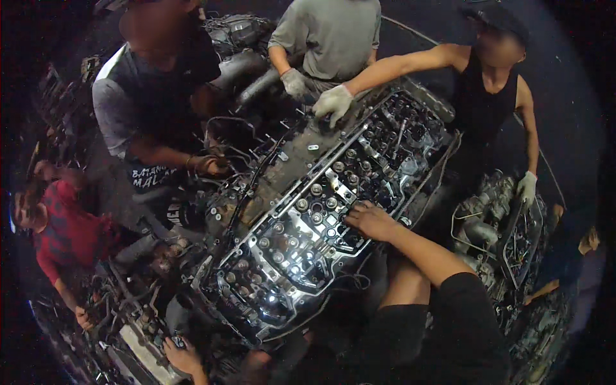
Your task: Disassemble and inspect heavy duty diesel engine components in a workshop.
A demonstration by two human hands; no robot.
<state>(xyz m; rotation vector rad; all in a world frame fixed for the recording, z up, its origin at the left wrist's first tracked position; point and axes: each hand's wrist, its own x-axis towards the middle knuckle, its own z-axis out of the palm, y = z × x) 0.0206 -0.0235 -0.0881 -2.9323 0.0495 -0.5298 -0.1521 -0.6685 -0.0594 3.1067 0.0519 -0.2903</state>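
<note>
My right hand reaches in from the lower right and rests on the middle of a large engine's cylinder head. Its fingers bend down among the metal parts, beside the round valve springs; what they grip is too small to make out. Oil shines on the head, most brightly at its near left end. Below my right forearm, a second bare limb comes out of black cloth, its end hidden. I see no left hand of mine.
Across the engine, a gloved hand of a co-worker in a black tank top touches its far edge. Two other people stand at the far side. Another engine lies at the right; at the lower left, someone's hand works on more parts.
</note>
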